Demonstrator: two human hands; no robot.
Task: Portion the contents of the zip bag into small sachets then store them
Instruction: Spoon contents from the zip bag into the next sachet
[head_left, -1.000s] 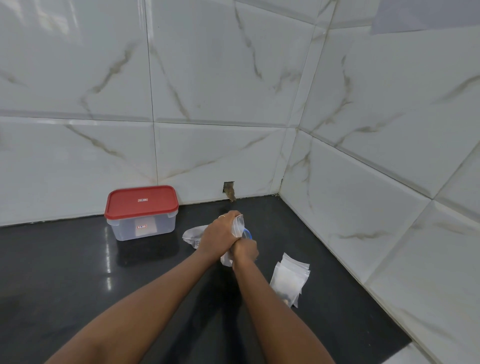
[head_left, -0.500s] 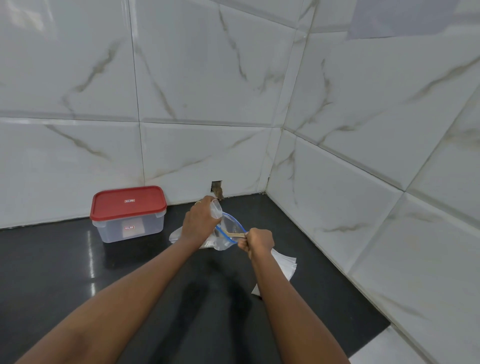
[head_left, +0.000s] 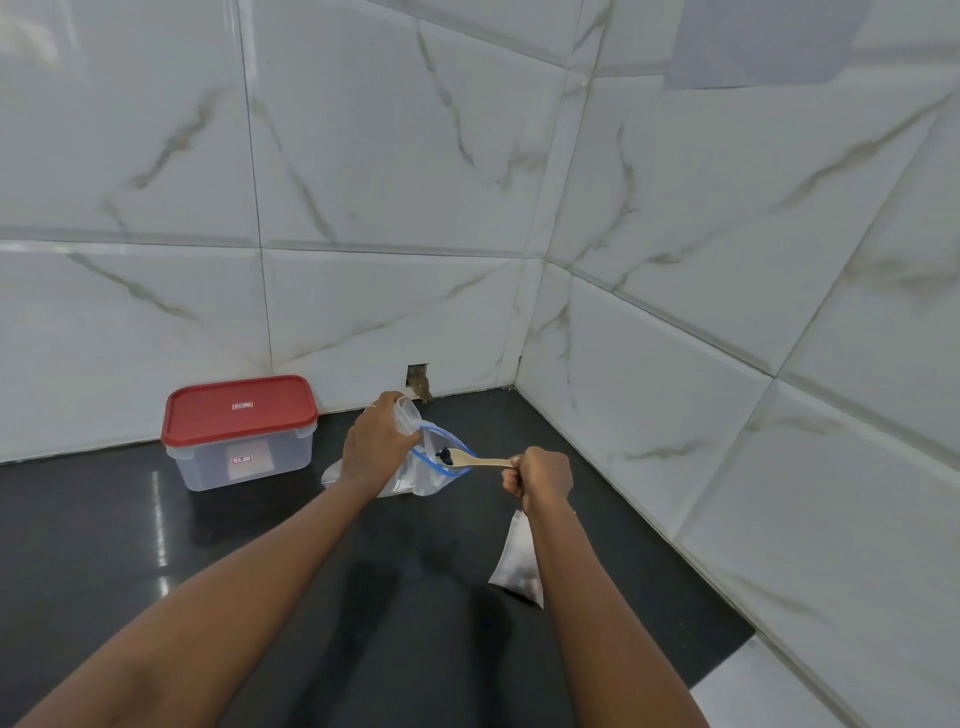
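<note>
I saw a glossy black desk (head_left: 104, 545) mirroring light, and smooth, shiny marble-patterned wall tiles (head_left: 389, 182). The zip bag (head_left: 415, 480) was thin, crinkled clear plastic and the spoon (head_left: 480, 461) matt pale wood. The box (head_left: 208, 465) was cloudy plastic under a smooth red lid (head_left: 208, 415). The sachets (head_left: 511, 561) looked thin and translucent.

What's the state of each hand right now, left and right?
Left hand: closed, gripping the zip bag at its mouth.
Right hand: closed, gripping the wooden spoon by its handle.
</note>
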